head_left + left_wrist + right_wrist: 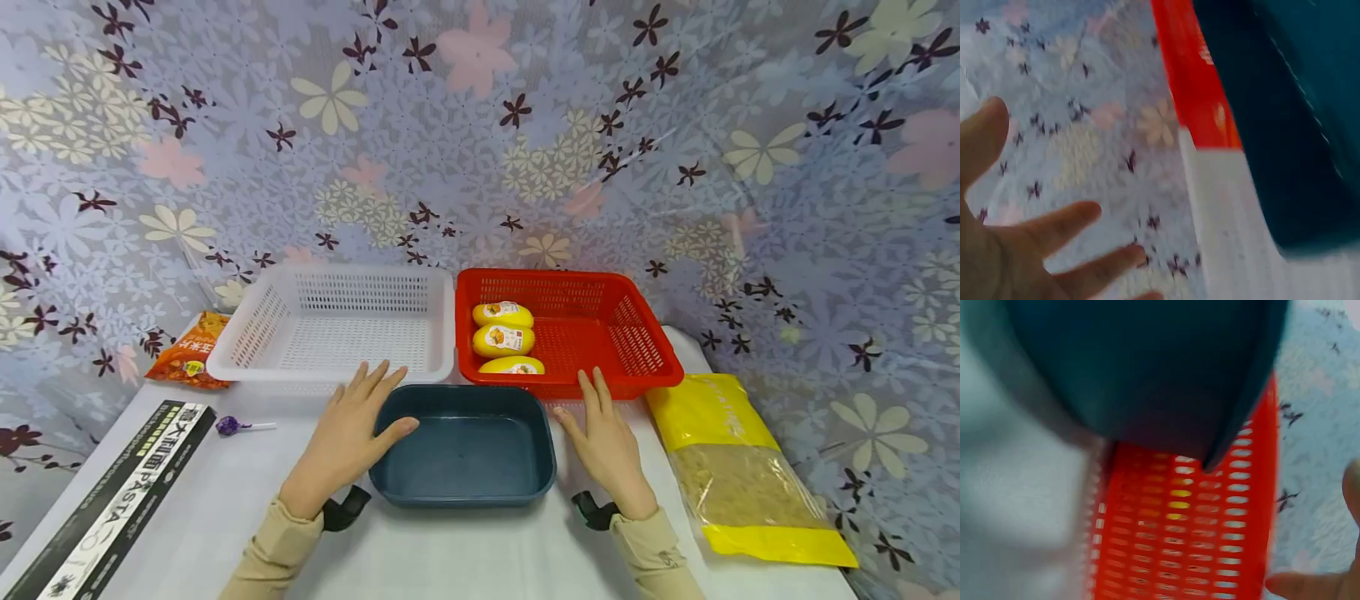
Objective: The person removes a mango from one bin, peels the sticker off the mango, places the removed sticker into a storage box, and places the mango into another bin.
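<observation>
A dark teal plastic basin [462,458] stands on the white table in front of me. To its left hovers my left hand [341,442], fingers straight and spread, thumb reaching over the rim. My right hand [611,446] is held at the basin's right side, its fingers extended toward the red basket [637,350]. Neither hand holds anything. In the left wrist view the basin [1241,125] is blurred beside the spread fingers [1063,228]. The right wrist view has the basin [1147,375] overlapping the red basket [1250,506].
Three yellow oval packs [503,340] with labels lie in the red basket. Beside it stands a white basket [337,342]. On the left are an orange snack bag [191,354], a purple lollipop [228,426] and a pasta box [112,500]. A yellow bag [750,475] lies right.
</observation>
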A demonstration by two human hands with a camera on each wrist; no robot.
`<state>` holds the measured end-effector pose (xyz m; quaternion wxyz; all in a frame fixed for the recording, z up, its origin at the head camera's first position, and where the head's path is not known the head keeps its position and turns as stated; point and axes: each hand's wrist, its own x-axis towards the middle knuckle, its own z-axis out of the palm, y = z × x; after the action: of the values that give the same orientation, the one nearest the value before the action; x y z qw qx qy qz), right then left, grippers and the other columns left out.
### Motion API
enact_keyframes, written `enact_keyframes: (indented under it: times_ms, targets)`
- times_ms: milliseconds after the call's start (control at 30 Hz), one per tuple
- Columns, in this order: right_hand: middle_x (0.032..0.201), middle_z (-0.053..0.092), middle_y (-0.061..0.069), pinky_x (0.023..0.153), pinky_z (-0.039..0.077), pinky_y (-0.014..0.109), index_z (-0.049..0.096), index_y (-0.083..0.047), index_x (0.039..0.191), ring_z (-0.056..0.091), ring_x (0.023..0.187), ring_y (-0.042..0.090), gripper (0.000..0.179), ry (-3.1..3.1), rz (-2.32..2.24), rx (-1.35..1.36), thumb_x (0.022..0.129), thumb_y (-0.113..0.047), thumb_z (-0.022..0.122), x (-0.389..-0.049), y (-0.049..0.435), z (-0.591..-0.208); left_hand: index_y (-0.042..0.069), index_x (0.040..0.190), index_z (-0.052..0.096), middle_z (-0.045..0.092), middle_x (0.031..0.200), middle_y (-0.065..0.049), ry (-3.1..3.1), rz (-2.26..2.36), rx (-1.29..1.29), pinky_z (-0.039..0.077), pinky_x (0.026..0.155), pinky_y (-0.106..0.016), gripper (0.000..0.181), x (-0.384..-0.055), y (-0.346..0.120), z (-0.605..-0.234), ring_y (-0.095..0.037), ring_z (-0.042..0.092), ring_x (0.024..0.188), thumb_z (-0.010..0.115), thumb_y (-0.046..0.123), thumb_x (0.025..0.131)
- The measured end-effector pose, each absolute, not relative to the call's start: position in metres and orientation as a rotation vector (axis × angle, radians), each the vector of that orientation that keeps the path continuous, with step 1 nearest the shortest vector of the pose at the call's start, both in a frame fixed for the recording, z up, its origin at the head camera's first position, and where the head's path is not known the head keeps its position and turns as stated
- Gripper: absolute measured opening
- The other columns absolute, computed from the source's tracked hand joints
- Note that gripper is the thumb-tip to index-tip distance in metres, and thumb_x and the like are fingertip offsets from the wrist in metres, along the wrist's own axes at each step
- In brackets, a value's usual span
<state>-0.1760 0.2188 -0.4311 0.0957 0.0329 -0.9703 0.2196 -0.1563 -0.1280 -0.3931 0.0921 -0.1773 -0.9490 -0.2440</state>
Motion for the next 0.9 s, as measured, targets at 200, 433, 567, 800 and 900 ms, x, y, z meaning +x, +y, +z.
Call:
enact_keyframes:
  times_ms: [200,433,567,800,900]
  targets:
    - [0.161,0.015,0.019,0.1,0.04,0.065,0.023,-0.006,0.153,0.036,0.132,0.051,0.071,-2.834,0.763,-0.048,0.099,-0.046,0.046,-0.199,0.223,-0.44,0.016,0.143,0.047,0.046,0.149,-0.011,-2.762,-0.901,-0.789,0.032,0.113,-0.056,0.063,-0.188,-0.097,-0.372,-0.035,0.037,0.141,0.062,0.046,0.09]
    - [0.16,0.014,0.02,0.091,0.046,0.065,0.019,-0.005,0.154,0.049,0.12,0.053,0.076,-2.815,0.786,-0.223,0.099,-0.054,0.038,-0.214,0.226,-0.442,0.011,0.14,0.05,0.053,0.143,-0.01,-2.77,-1.099,-0.948,0.036,0.112,-0.049,0.056,-0.232,-0.055,-0.357,-0.03,0.049,0.131,0.063,0.037,0.092]
    - [0.16,0.015,0.019,0.089,0.048,0.062,0.017,-0.005,0.154,0.054,0.116,0.05,0.078,-2.803,0.788,-0.26,0.098,-0.054,0.04,-0.219,0.225,-0.441,0.013,0.14,0.051,0.055,0.141,-0.011,-2.84,-1.191,-0.988,0.04,0.109,-0.048,0.054,-0.258,-0.031,-0.353,-0.029,0.053,0.127,0.062,0.036,0.093]
    - [0.16,0.015,0.019,0.091,0.048,0.061,0.017,-0.006,0.155,0.054,0.117,0.049,0.078,-2.8,0.795,-0.269,0.098,-0.054,0.041,-0.221,0.223,-0.441,0.013,0.141,0.049,0.054,0.14,-0.015,-2.919,-1.458,-1.002,0.039,0.11,-0.047,0.054,-0.296,-0.005,-0.352,-0.032,0.05,0.131,0.063,0.033,0.093]
    - [0.159,0.016,0.019,0.091,0.048,0.061,0.017,-0.006,0.155,0.055,0.116,0.048,0.078,-2.799,0.793,-0.277,0.098,-0.054,0.041,-0.221,0.223,-0.443,0.013,0.14,0.05,0.053,0.14,-0.015,-2.908,-1.648,-0.982,0.04,0.109,-0.049,0.052,-0.308,0.003,-0.355,-0.031,0.049,0.13,0.064,0.027,0.092]
